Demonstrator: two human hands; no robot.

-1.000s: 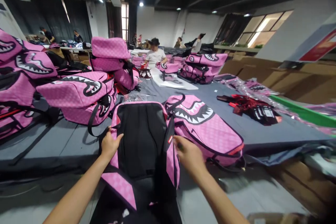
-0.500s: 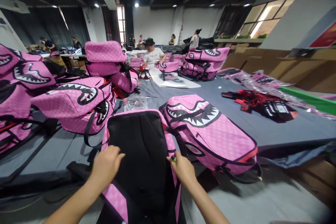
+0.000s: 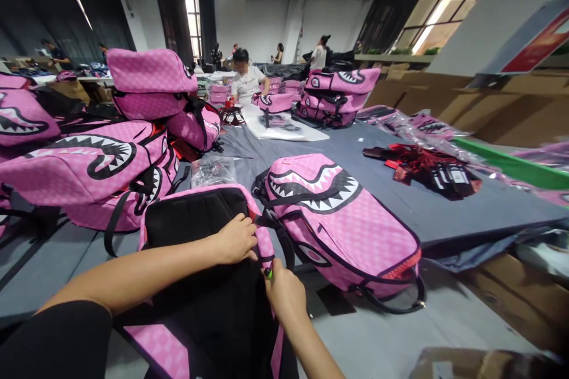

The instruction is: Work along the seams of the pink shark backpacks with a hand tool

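Observation:
A backpack (image 3: 213, 308) stands upright in front of me, its black padded back facing me and pink checkered trim round its edges. My left hand (image 3: 237, 240) reaches across it, fingers curled onto the right edge near the pink shoulder strap (image 3: 265, 246). Just below, my right hand (image 3: 287, 293) is closed at the lower part of that strap. A small black-and-green object (image 3: 268, 273) shows between its thumb and fingers; its kind is not clear. To the right lies another pink backpack (image 3: 368, 231) with a shark-mouth print, on its back.
Pink backpacks (image 3: 89, 160) are piled on the left, with another stack (image 3: 338, 95) farther back. Clear plastic bags (image 3: 213, 173) lie behind my backpack. Red-and-black tags (image 3: 444, 172) are heaped on the grey table (image 3: 391, 201). A person (image 3: 246, 83) works across the table; cardboard boxes (image 3: 444, 100) line the right.
My left hand has crossed from the backpack's left edge to its right edge, above my right hand. The view has shifted, so the scene sits farther left and slightly higher.

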